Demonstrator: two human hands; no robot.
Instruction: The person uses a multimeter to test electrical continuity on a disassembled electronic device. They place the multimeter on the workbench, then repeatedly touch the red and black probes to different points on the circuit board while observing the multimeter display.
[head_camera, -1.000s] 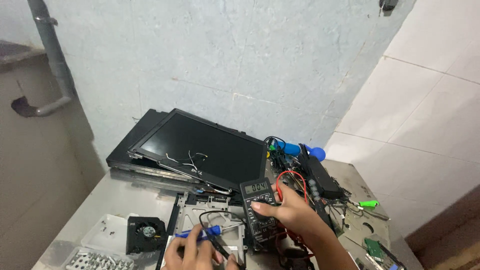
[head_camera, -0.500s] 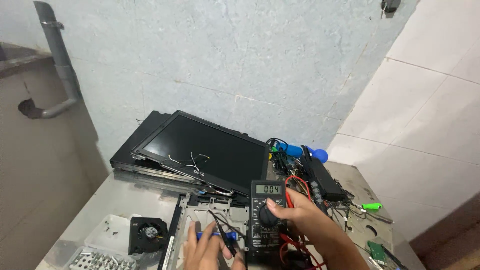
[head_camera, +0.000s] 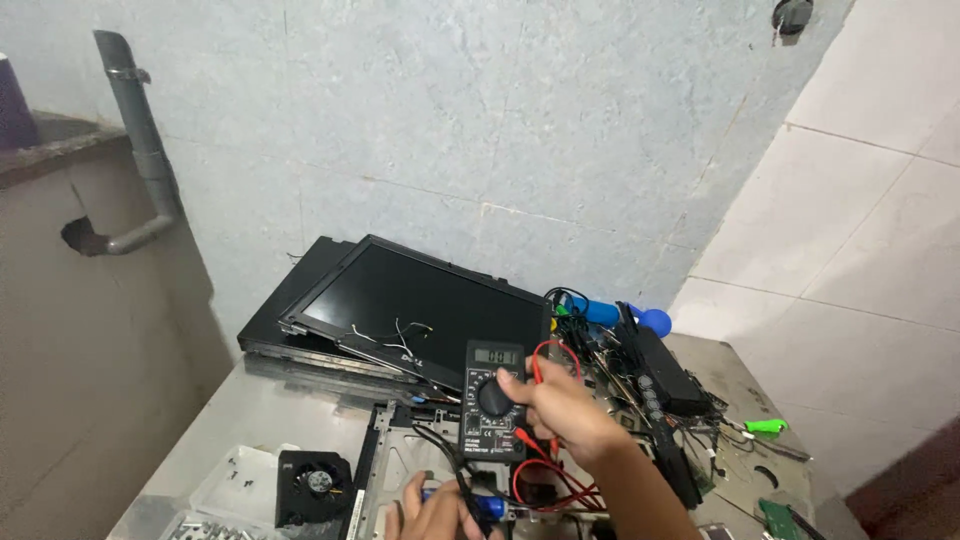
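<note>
Head view looks down on a cluttered metal worktop (head_camera: 270, 420), and the right hand (head_camera: 560, 410) is on the multimeter (head_camera: 493, 400), a small black plastic box standing tilted near the middle of the worktop, towards the front edge. Thumb and fingers (head_camera: 515, 385) are pinched on its round dial; the hand is closed lightly round the dial rather than gripping the case. That case looks light, stiff and smooth, so I'd judge it slips easily on bare metal; the safe hold is across its two long sides, below the grey display (head_camera: 497, 356), which is the fragile part.

Red and black test leads (head_camera: 545, 470) loop out from its lower end, thin, limp and springy, likely to snag or drag the meter if tugged.

Down at the front edge the left hand (head_camera: 435, 512) is curled shut on a blue-handled probe (head_camera: 485, 504), only partly in frame, over a bare grey laptop chassis (head_camera: 400, 470), a flat perforated metal plate.

At the back, glossy dark laptop screen panels (head_camera: 420, 305) lean stacked against the rough plaster wall, loose thin wires on top. A black square cooling fan (head_camera: 314, 484) sits at the front left beside a clear plastic tray (head_camera: 232, 478) of screws. Along the right side lie a tangle of black parts and a green tool (head_camera: 766, 426).
</note>
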